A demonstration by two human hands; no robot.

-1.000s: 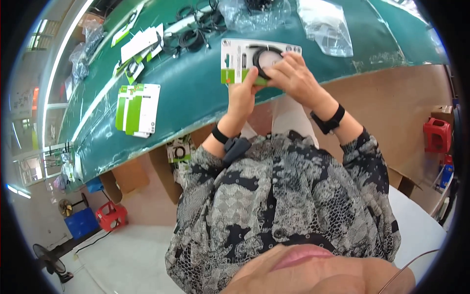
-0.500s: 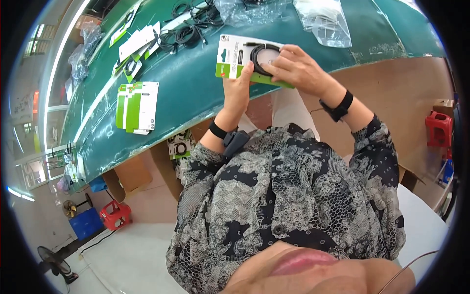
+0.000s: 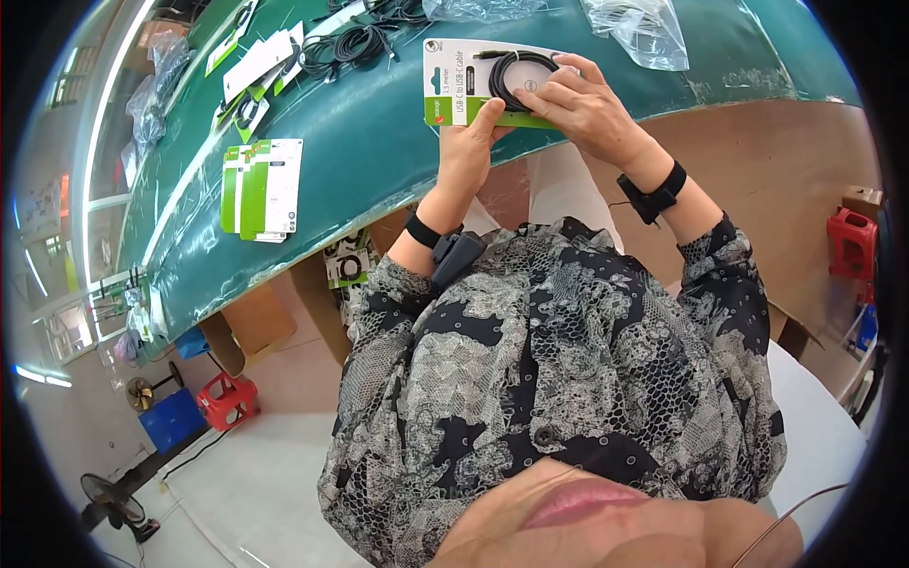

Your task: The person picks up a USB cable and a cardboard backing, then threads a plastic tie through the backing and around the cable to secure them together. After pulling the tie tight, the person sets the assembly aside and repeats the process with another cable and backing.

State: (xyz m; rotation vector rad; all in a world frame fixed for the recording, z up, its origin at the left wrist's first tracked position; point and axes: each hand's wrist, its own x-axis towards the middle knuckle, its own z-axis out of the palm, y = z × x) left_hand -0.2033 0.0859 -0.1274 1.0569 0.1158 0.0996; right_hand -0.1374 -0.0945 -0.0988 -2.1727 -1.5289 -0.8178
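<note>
A white and green packaging card (image 3: pixel 445 83) is held up over the near edge of the table. My left hand (image 3: pixel 466 156) grips its lower edge, thumb on the front and fingers behind. On the card's right part lies a coiled black cable (image 3: pixel 499 83), its plug pointing left along the top. My right hand (image 3: pixel 597 115) closes on the card's right end, with fingertips pressed over the coil. To the left, a stack of similar flat cards (image 3: pixel 279 189) lies on the table near its edge.
The green table (image 3: pixel 398 151) curves across the scene. Loose coiled black cables (image 3: pixel 360 45) and cards with cables (image 3: pixel 256 76) lie at the back left, a clear plastic bag (image 3: pixel 649 33) at the back right. Below the table stands a cardboard box (image 3: pixel 317 303); red stools (image 3: pixel 227 402) flank me.
The card and both hands sit slightly higher in view, along with the table. The card faces me more squarely. My hands keep hold of card and cable.
</note>
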